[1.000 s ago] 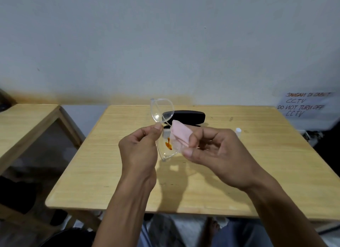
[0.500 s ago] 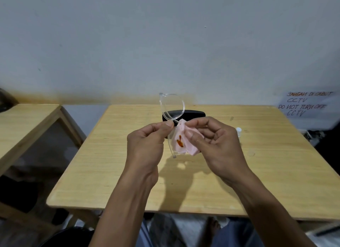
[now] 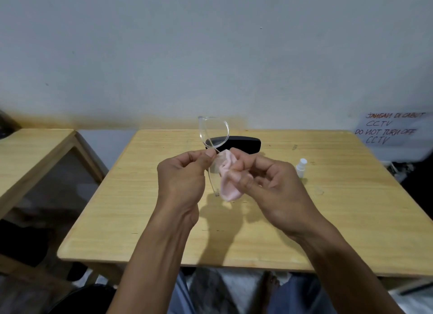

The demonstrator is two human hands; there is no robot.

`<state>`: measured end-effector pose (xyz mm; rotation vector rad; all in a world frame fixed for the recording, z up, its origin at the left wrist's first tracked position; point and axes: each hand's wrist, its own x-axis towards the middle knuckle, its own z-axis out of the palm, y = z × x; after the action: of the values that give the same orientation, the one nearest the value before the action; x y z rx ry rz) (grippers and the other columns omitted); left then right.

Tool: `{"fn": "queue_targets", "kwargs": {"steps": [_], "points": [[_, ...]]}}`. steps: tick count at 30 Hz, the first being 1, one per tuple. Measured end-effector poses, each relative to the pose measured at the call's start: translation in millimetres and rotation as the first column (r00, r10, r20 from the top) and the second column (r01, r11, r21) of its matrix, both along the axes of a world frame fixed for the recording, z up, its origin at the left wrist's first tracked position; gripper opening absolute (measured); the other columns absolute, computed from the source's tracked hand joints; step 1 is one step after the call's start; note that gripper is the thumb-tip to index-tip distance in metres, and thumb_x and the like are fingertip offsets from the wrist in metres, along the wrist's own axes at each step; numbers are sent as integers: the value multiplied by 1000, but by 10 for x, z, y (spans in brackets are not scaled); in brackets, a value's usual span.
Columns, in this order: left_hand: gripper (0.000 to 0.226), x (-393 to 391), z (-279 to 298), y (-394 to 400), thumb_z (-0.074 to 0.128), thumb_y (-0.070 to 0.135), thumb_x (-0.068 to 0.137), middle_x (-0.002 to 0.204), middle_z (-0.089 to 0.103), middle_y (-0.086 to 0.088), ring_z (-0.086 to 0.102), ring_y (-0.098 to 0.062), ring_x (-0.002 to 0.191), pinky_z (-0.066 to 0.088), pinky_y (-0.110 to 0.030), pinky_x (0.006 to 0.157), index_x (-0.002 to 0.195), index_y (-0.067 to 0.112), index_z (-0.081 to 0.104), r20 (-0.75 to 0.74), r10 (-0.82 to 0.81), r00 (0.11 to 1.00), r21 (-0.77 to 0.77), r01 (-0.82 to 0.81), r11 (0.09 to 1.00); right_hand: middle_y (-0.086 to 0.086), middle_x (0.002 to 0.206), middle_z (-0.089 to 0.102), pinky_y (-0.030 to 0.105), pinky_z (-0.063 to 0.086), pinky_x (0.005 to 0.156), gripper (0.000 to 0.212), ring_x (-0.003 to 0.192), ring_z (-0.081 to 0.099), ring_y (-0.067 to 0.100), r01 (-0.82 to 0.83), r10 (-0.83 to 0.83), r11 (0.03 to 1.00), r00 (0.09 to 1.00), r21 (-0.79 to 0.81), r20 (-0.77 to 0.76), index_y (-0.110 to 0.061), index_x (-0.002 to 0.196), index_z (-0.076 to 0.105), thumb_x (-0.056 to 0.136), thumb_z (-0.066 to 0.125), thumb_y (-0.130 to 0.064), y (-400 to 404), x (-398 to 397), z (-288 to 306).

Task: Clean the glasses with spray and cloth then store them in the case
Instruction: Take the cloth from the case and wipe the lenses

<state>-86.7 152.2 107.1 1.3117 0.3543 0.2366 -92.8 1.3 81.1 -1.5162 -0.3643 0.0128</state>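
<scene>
Glasses (image 3: 213, 135), clear-framed, were held up over the middle of the wooden table (image 3: 145, 210), w/ the black case (image 3: 243, 143) lying shut behind them near the far edge and the small white spray bottle (image 3: 300, 166) standing off to the right, apart from both hands

Risks, as a judgement: the frame hung from one pinch only, so a hard rub from the cloth side could twist the bridge or lever the glasses out of the grip & drop them on the wood. The cloth looked bunched, not flat; it could smear rather than clear the lens, or slip off it. The upper lens stood bare and close to the thumb, so a fingerprint was possible there

Left hand (image 3: 181, 180) was raised, back to the camera, thumb & forefinger closed on the frame near the bridge, other fingers curled in. Right hand (image 3: 269, 187) sat just beside it, tilted inward, fingertips pinching the pink cloth (image 3: 226, 182) around the lower lens, which was mostly hidden in the folds
</scene>
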Motion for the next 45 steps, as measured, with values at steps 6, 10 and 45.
{"fn": "queue_targets", "kwargs": {"steps": [6, 10, 45], "points": [[11, -19, 9, -49, 71, 4, 82, 68, 72, -4, 65, -2, 59, 49, -8, 55, 72, 5, 72, -13, -22, 1000, 15, 22, 1000, 1, 90, 80, 38, 56, 75, 8, 84, 72, 14, 61, -59, 998, 995, -27, 86, -14, 91, 79, 86, 76, -9, 68, 7, -41], [11, -29, 15, -32, 71, 2, 82, 60, 71, 4, 62, 3, 52, 47, -6, 53, 71, 4, 72, -5, -27, 1000, 24, 27, 999, 2, 92, 80, 30, 60, 75, 20, 86, 76, 16, 116, -119, 992, 990, 43, 76, -15, 92, 74, 77, 82, -4, 115, -1, -47], [14, 35, 85, 34, 73, 5, 82, 65, 63, -4, 52, 4, 45, 41, -6, 49, 73, -3, 68, 75, 29, 997, 109, -37, 993, 9, 81, 80, 40, 63, 76, 17, 79, 77, 26, 253, -252, 962, 967, 104, -31, -10, 78, 78, 69, 87, 1, 154, -32, -137]]}}
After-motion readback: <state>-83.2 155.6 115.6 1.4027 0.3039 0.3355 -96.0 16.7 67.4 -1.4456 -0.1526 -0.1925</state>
